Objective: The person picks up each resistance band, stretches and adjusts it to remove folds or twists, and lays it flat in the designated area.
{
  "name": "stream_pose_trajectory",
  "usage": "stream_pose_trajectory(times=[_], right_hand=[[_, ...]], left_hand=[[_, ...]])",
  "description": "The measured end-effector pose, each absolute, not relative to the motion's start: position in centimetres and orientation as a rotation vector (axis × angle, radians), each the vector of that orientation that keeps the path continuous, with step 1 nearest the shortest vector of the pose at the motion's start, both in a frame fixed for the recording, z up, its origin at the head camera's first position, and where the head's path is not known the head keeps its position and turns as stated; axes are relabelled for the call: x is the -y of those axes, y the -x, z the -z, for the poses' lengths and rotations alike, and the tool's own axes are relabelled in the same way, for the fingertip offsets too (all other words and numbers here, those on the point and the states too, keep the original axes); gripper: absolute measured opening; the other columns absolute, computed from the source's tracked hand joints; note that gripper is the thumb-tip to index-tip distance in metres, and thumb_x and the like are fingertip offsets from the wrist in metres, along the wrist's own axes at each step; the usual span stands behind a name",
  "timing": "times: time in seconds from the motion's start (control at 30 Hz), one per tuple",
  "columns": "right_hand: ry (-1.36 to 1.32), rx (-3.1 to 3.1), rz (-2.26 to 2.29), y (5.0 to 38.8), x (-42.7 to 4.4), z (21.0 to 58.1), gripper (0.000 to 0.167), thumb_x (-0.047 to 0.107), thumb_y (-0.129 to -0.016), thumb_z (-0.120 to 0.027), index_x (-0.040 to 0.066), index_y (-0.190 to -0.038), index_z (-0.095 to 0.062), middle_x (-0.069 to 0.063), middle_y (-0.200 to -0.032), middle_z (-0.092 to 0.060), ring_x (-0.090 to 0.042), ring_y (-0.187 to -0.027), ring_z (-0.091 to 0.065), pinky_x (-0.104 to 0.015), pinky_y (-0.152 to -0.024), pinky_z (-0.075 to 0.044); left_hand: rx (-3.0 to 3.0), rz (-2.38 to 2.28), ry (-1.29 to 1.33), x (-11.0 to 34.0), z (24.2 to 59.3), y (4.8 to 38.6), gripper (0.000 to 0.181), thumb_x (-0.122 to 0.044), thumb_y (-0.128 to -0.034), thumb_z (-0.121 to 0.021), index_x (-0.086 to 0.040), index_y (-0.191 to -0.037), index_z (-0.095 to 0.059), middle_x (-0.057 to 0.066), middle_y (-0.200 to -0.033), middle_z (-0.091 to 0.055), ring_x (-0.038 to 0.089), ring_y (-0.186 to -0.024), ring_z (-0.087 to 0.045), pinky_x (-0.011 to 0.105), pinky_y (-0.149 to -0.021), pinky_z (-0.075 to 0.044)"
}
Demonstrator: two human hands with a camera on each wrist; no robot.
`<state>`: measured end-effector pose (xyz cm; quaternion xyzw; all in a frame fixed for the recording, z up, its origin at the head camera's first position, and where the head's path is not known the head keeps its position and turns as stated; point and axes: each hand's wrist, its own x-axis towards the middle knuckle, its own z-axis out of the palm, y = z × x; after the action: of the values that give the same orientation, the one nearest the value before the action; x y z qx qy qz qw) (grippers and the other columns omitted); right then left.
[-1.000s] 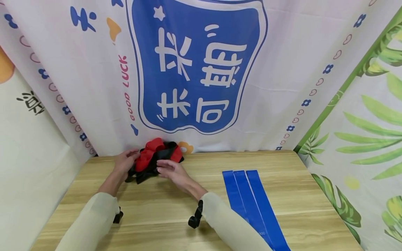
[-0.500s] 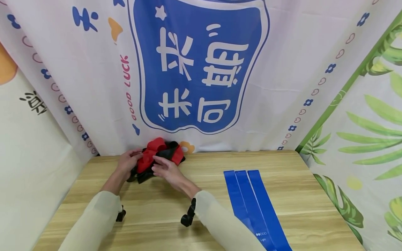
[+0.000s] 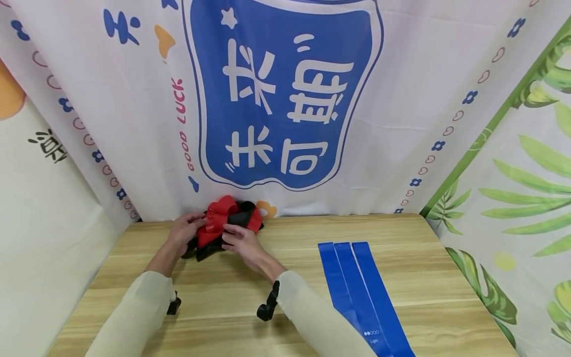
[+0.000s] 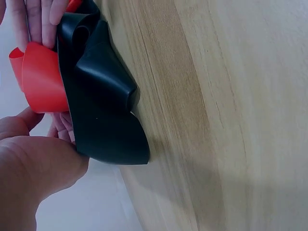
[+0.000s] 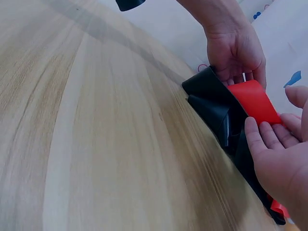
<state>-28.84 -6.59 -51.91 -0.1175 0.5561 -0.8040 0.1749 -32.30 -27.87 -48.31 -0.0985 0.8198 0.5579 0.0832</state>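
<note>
At the table's back left lies a tangled heap of flat resistance bands, a red band (image 3: 222, 205) over and among black bands (image 3: 241, 218). My left hand (image 3: 182, 232) is at the heap's left end, fingers extended against the red band. In the right wrist view its fingertips are partly hidden behind the black band (image 5: 206, 86). My right hand (image 3: 244, 244) is on the near side; its nearly straight fingers touch the red band (image 5: 255, 102) in the right wrist view. The left wrist view shows the red band (image 4: 45, 84) looped between both hands.
Three blue resistance bands (image 3: 363, 287) lie flat side by side at the right of the wooden table (image 3: 428, 277). A printed cloth (image 3: 383, 163) hangs behind the table's back edge. The heap lies close against it.
My right hand has shifted slightly over the heap, and its fingers now lie on the red band. The red band's near part has spread toward me. The left hand has barely moved.
</note>
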Motion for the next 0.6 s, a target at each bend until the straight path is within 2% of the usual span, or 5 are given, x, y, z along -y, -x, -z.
stream_pose_trajectory(times=[0.17, 0.3, 0.43, 0.5, 0.6], right_hand=[[0.293, -1.628, 2.310, 28.64, 6.55, 52.04, 0.040, -0.005, -0.103, -0.062, -0.008, -0.142, -0.060, -0.028, -0.136, -0.065, -0.046, -0.129, -0.061, -0.053, -0.110, -0.052], [0.232, -1.660, 2.343, 28.67, 6.37, 52.19, 0.034, -0.003, -0.100, -0.067, -0.006, -0.134, -0.068, -0.023, -0.125, -0.072, -0.049, -0.120, -0.066, -0.053, -0.105, -0.055], [0.167, -1.666, 2.393, 28.78, 6.07, 52.11, 0.026, -0.001, -0.099, -0.072, -0.005, -0.125, -0.074, -0.013, -0.109, -0.076, -0.034, -0.102, -0.075, -0.048, -0.099, -0.060], [0.137, -1.648, 2.425, 28.85, 5.90, 52.00, 0.023, 0.000, -0.098, -0.073, -0.005, -0.120, -0.075, -0.008, -0.100, -0.077, -0.022, -0.093, -0.075, -0.046, -0.098, -0.061], [0.087, -1.598, 2.474, 29.04, 5.72, 51.82, 0.018, -0.002, -0.095, -0.076, -0.005, -0.113, -0.076, -0.003, -0.091, -0.077, -0.013, -0.085, -0.073, -0.043, -0.095, -0.062]], left_hand=[[-2.433, -1.685, 0.292, 27.82, 48.40, 32.16, 0.045, -0.024, -0.1104, -0.058, -0.002, -0.150, -0.056, 0.021, -0.155, -0.048, 0.030, -0.127, -0.047, 0.035, -0.100, -0.048], [-2.434, -1.714, 0.298, 27.72, 48.40, 32.05, 0.040, -0.020, -0.1097, -0.059, -0.002, -0.145, -0.061, 0.018, -0.151, -0.052, 0.026, -0.122, -0.050, 0.028, -0.094, -0.051], [-2.455, -1.746, 0.281, 27.67, 48.42, 31.98, 0.037, -0.018, -0.1092, -0.061, 0.000, -0.141, -0.064, 0.016, -0.143, -0.058, 0.019, -0.112, -0.058, 0.022, -0.087, -0.057], [-2.470, -1.752, 0.272, 27.64, 48.43, 31.93, 0.035, -0.018, -0.1093, -0.060, 0.001, -0.139, -0.064, 0.015, -0.139, -0.059, 0.018, -0.110, -0.060, 0.025, -0.089, -0.059], [-2.510, -1.743, 0.263, 27.56, 48.33, 31.71, 0.035, -0.019, -0.1090, -0.061, 0.001, -0.138, -0.065, 0.015, -0.137, -0.061, 0.022, -0.112, -0.061, 0.032, -0.094, -0.059]])
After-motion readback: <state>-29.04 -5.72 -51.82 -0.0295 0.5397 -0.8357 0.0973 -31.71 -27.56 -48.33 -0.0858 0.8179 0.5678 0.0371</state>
